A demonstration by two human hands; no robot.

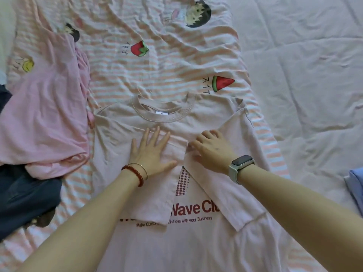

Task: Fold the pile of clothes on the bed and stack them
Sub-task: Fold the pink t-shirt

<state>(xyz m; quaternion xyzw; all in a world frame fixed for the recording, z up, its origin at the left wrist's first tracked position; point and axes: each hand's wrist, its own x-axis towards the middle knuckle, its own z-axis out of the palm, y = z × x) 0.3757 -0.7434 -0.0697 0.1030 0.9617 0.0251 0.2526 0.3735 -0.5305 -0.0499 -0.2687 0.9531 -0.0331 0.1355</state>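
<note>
Both forearms are bare, with no sleeves in sight. The left hand (152,154) has two bands at its wrist: a bracelet of round dark-red beads (133,173) and, just beside it, a thin gold-coloured bangle (141,167). The right hand (211,149) has at its wrist a smartwatch with a dark rectangular face (243,160) on a pale strap, perhaps silicone.
</note>
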